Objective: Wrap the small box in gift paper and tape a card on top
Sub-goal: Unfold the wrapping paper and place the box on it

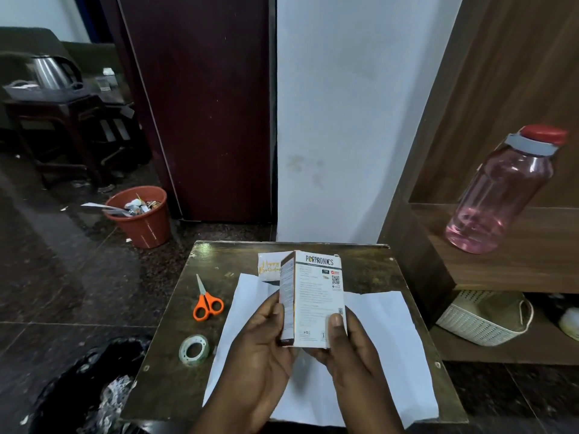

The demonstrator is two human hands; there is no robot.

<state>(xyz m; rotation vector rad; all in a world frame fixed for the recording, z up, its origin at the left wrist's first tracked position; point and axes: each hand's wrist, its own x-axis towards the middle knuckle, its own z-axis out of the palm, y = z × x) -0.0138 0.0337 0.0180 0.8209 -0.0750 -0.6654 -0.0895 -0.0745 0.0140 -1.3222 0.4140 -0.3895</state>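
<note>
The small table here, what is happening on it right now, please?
A person holds a small white printed cardboard box upright in both hands, the left hand and the right hand, above a white sheet of paper spread on the dark wooden table. Nothing is wrapped yet. Orange-handled scissors and a clear tape roll lie to the left, and a white birthday card lies behind the box.

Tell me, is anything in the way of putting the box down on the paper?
Nothing visible. Both hands, left and right, hold the box right above the white paper, whose visible surface is bare. The scissors and tape lie off to the left.
</note>
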